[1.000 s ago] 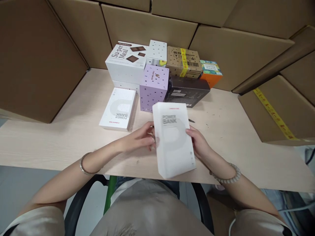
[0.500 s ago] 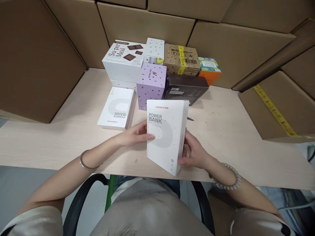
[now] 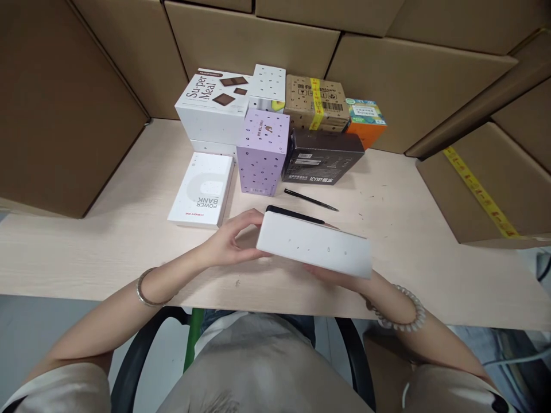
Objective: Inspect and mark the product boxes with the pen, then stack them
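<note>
Both my hands hold a white power bank box (image 3: pixel 316 241) just above the table. It is turned so that a narrow side with small dark marks faces up, and a black strip shows along its far edge. My left hand (image 3: pixel 235 238) pinches the box's left end between thumb and fingers. From below, my right hand (image 3: pixel 336 275) supports its right part; most of those fingers are hidden behind the box. A second white power bank box (image 3: pixel 202 186) lies flat on the table, left of my hands. Beyond the held box lies a black pen (image 3: pixel 310 199).
Behind stand a purple box (image 3: pixel 263 152), a dark box (image 3: pixel 322 158), a white Super Meal box (image 3: pixel 213 112), a small white box (image 3: pixel 267 86), a taped brown carton (image 3: pixel 316 103) and an orange-blue box (image 3: pixel 365 123). Large cardboard boxes (image 3: pixel 253 46) wall the table (image 3: pixel 413 229).
The box has been tipped over from upright, so its printed front no longer shows and a narrow side faces up. My right hand has moved beneath it. The pen is now uncovered.
</note>
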The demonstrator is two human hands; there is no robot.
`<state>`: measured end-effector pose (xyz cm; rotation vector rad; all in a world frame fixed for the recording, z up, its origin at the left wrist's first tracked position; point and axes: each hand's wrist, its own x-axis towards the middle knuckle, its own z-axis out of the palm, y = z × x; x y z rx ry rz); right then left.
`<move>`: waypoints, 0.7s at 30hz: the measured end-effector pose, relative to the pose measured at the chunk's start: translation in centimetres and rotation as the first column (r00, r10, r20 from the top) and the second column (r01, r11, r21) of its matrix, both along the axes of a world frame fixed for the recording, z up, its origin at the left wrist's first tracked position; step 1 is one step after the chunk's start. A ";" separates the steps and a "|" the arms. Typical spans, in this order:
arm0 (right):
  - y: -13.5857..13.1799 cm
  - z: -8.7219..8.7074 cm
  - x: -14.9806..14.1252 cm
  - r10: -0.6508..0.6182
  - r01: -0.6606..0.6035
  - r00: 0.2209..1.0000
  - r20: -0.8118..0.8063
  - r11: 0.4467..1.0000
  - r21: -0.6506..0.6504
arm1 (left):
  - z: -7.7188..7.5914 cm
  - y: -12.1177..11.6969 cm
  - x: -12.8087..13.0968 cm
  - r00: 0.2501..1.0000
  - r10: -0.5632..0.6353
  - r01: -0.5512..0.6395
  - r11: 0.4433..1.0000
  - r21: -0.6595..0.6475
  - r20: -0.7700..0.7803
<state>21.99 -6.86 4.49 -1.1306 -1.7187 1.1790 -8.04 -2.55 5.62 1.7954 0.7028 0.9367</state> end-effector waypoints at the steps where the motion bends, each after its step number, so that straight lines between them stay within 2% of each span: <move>1: -0.1 0.3 -0.2 0.002 -0.002 1.000 0.017 1.000 0.023 | 0.0 0.0 0.0 1.000 0.004 -0.004 1.000 -0.010 0.010; 2: -0.2 0.7 -0.4 0.016 -0.017 0.999 0.030 0.999 0.034 | -0.1 -0.1 -0.1 1.000 0.005 -0.004 0.999 -0.048 0.026; 4: -0.1 1.4 -0.6 0.072 -0.072 0.997 0.030 0.997 -0.002 | 0.0 -0.1 -0.2 0.996 0.006 0.014 0.976 -0.215 0.089; 6: 0.5 1.9 -0.4 0.078 -0.077 0.996 0.039 0.997 -0.031 | 0.3 0.1 -0.3 0.986 0.046 0.029 0.897 -0.442 0.160; 8: 1.7 1.9 0.1 -0.041 0.033 0.987 0.157 0.998 0.055 | 0.4 0.3 -0.2 0.978 0.124 0.006 0.787 -0.618 0.168; 10: 3.4 1.4 1.0 -0.231 0.151 0.905 0.358 0.959 0.239 | 0.5 0.5 0.0 0.974 0.189 -0.042 0.699 -0.714 0.128; 12: 5.1 0.4 1.9 -0.352 0.173 0.747 0.564 0.922 0.346 | 0.4 0.8 0.2 0.972 0.218 -0.074 0.648 -0.758 0.091; 14: 6.5 -0.6 2.5 -0.373 0.160 0.596 0.711 0.923 0.350 | 0.2 1.1 0.4 0.974 0.217 -0.085 0.628 -0.774 0.070; 15: 7.1 -1.1 2.7 -0.361 0.152 0.545 0.757 0.930 0.334 | 0.0 1.2 0.4 0.976 0.210 -0.087 0.623 -0.777 0.059; 17: 7.7 -1.7 2.7 -0.333 0.138 0.504 0.797 0.942 0.306 | -0.2 1.3 0.5 0.980 0.196 -0.096 0.614 -0.783 0.033; 21: 7.6 -1.7 2.4 -0.348 0.090 0.534 0.771 0.930 0.357 | -0.3 1.3 0.5 0.985 0.171 -0.082 0.616 -0.784 0.032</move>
